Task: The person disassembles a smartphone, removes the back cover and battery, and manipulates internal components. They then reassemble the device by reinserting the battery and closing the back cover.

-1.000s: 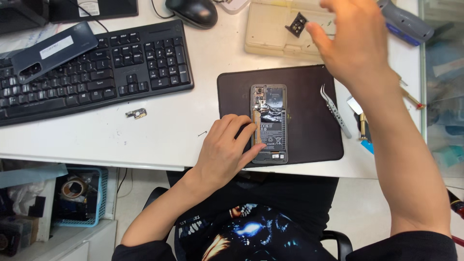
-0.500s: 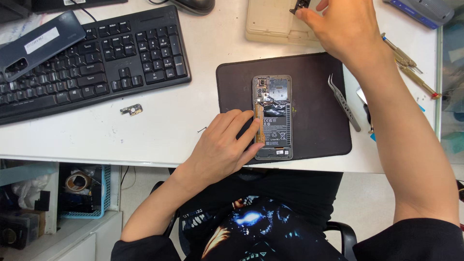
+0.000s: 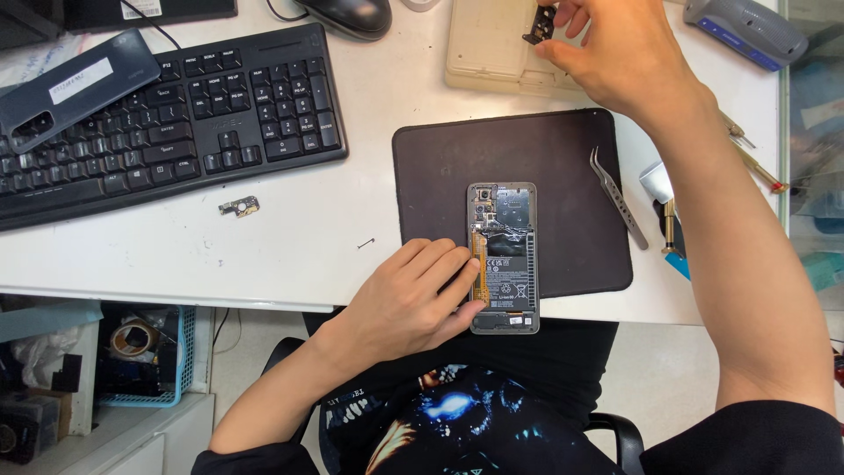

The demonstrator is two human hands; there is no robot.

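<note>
The left hand (image 3: 413,295) rests flat, fingers together, on the opened phone (image 3: 503,257) lying on the dark mat (image 3: 440,167), while the right hand (image 3: 629,57) pinches a small black part (image 3: 538,24) over the beige tray (image 3: 488,44).

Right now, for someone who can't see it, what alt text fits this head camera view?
A person's left hand steadies an opened phone on a dark mat, while the right hand holds a small black part over a beige box. Tweezers and a keyboard lie nearby.
</note>
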